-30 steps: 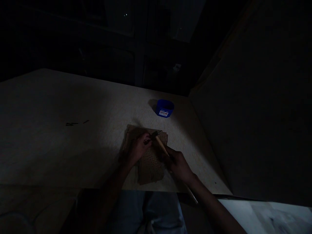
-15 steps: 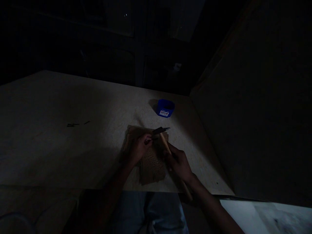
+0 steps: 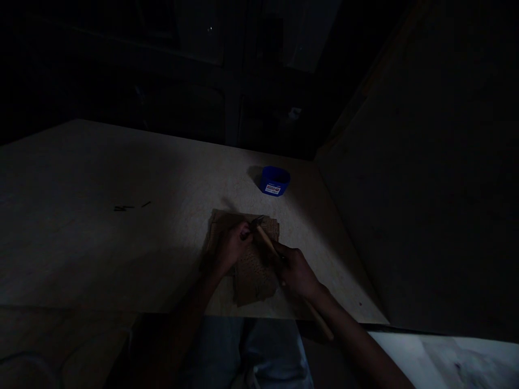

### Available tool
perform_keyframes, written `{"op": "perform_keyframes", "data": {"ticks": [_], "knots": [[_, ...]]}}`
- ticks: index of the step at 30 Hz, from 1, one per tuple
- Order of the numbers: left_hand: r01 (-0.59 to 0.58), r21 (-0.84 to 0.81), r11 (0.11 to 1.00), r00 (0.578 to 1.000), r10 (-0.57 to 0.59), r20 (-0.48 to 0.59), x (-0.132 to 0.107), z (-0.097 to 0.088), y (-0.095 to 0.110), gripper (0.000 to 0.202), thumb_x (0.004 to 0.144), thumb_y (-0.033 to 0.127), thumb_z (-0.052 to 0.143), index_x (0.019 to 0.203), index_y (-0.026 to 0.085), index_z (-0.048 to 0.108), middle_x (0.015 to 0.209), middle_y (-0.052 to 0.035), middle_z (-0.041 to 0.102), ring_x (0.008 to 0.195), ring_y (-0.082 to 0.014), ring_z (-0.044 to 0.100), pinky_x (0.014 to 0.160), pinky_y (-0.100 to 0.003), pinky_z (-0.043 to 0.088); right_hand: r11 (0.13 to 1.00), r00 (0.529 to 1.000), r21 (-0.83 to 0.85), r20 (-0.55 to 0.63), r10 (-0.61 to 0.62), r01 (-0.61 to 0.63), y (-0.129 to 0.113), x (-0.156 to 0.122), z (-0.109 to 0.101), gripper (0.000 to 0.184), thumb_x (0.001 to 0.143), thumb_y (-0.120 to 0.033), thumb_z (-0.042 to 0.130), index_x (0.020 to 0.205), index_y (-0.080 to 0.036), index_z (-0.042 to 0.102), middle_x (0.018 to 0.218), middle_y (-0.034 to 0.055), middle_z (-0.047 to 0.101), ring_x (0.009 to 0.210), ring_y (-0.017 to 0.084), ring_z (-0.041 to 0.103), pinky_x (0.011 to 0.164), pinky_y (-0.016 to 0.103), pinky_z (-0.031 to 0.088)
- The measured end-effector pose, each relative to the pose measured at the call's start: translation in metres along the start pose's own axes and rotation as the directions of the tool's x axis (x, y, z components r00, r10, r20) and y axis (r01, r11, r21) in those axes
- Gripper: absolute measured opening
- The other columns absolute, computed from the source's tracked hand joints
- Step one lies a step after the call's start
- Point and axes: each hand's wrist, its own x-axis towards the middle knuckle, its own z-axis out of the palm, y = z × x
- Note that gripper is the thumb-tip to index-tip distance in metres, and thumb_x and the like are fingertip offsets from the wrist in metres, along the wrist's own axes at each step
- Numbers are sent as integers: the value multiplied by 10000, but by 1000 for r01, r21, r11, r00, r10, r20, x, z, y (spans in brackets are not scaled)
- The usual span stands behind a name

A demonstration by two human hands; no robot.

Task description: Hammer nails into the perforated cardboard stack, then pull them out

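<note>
At the cardboard [image 3: 255, 281], both hands [image 3: 299, 273] angled inward.

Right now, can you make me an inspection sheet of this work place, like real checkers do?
Surface: pale table, dimly lit, shadows across it.
Job's things: hammer with a wooden handle, its head close to the left fingertips, above brown cardboard with a pitted top.
Clutter: blue container with a white label, beyond the cardboard; a few thin dark pieces to the left.
Hands: right hand closed around the handle; left hand over the cardboard, fingers bent, too dark to tell what they hold.
Cables: none certain; a dim curved shape at lower left is unclear.
Surroundings: dark upright panel on the right; background nearly black.
</note>
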Motion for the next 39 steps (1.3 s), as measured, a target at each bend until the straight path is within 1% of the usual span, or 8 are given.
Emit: {"op": "perform_keyframes", "data": {"ticks": [4, 10, 13, 17, 24, 30, 34, 39], "knots": [[-7, -18, 1000, 1000, 8, 23, 0, 0, 0, 149, 815, 131, 633, 932, 208, 683, 910, -19, 775, 855, -176, 731, 778, -283, 572, 972, 997, 231, -53, 62, -48, 4, 0, 1, 296, 918, -436, 583, 998, -177, 701, 666, -19, 654, 353, 76, 440, 344, 188, 340], [-88, 94, 992, 993, 80, 85, -1, 0, -6, 266, 890, 194, 606, 1120, 226, 736, 1076, -65, 774, 962, -209, 727, 889, -346, 572, 874, 982, 485, -164, 95, -4, 20, 23, 0, 337, 865, -497, 659, 751, -181, 630, 375, -83, 461, 260, 71, 349, 283, 184, 250], [-152, 127, 980, 984, 138, 109, 0, 0, -9, 273, 914, 222, 600, 1149, 249, 737, 1111, -58, 767, 1012, -214, 717, 939, -364, 561, 796, 974, 605, -191, 121, 19, 37, 39, 1, 324, 786, -483, 733, 824, -169, 664, 477, -61, 573, 257, 61, 362, 258, 187, 247], [-228, 199, 953, 970, 206, 129, 2, -3, -9, 243, 921, 210, 604, 1107, 257, 752, 1119, -55, 752, 1051, -213, 692, 964, -375, 546, 688, 963, 726, -168, 211, -24, 58, 46, 4, 485, 701, -452, 788, 1083, -170, 685, 650, -35, 676, 288, 64, 409, 244, 189, 284], [-285, 216, 934, 957, 266, 113, 5, -4, -8, 248, 896, 130, 606, 1057, 245, 756, 1081, -55, 743, 1033, -202, 686, 954, -365, 540, 619, 974, 783, -85, 208, -63, 68, 43, 11, 432, 676, -355, 821, 1053, -167, 726, 745, 29, 748, 450, 141, 614, 442, 263, 507], [-141, 148, 979, 987, 126, 103, 8, -3, -4, 182, 879, 151, 615, 967, 213, 761, 990, -53, 774, 934, -204, 720, 886, -353, 565, 616, 981, 785, -64, 182, -63, 65, 37, 16, 331, 678, -353, 850, 939, -173, 757, 844, 69, 777, 634, 207, 709, 636, 352, 581], [-24, 72, 997, 998, 19, 65, 9, 1, -6, 153, 863, 183, 625, 943, 206, 754, 947, -49, 784, 877, -204, 736, 810, -322, 583, 624, 980, 780, -91, 175, -39, 66, 31, 19, 323, 685, -362, 853, 936, -179, 763, 878, 73, 781, 678, 218, 719, 677, 366, 585], [6, 58, 998, 998, -9, 58, 9, 2, -7, 128, 848, 175, 632, 903, 199, 744, 930, -52, 788, 877, -211, 739, 811, -321, 582, 619, 976, 785, -113, 183, -25, 65, 29, 19, 307, 690, -378, 845, 903, -172, 763, 870, 80, 779, 681, 219, 713, 684, 371, 594]]}}
